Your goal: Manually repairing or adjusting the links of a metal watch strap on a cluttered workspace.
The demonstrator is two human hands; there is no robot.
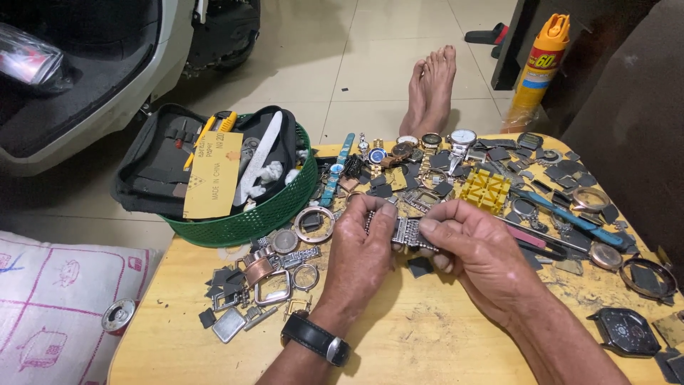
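Observation:
Both of my hands meet over the middle of a small yellow wooden table [427,335]. My left hand [363,249], with a black wristwatch [317,337] on its wrist, pinches one end of a silver metal watch bracelet [407,233]. The other end is gripped between the thumb and fingers of my right hand [474,249]. The bracelet is held just above the tabletop, among scattered watch parts.
A green mesh basket [253,217] with a black tool pouch stands at the table's left rear. Watch cases, rings and dark plates [260,281] lie left; whole watches [463,137], a yellow plastic block [485,190] and blue-handled tools [570,217] lie behind and right. An orange spray can [539,68] stands beyond, near someone's bare feet [431,89].

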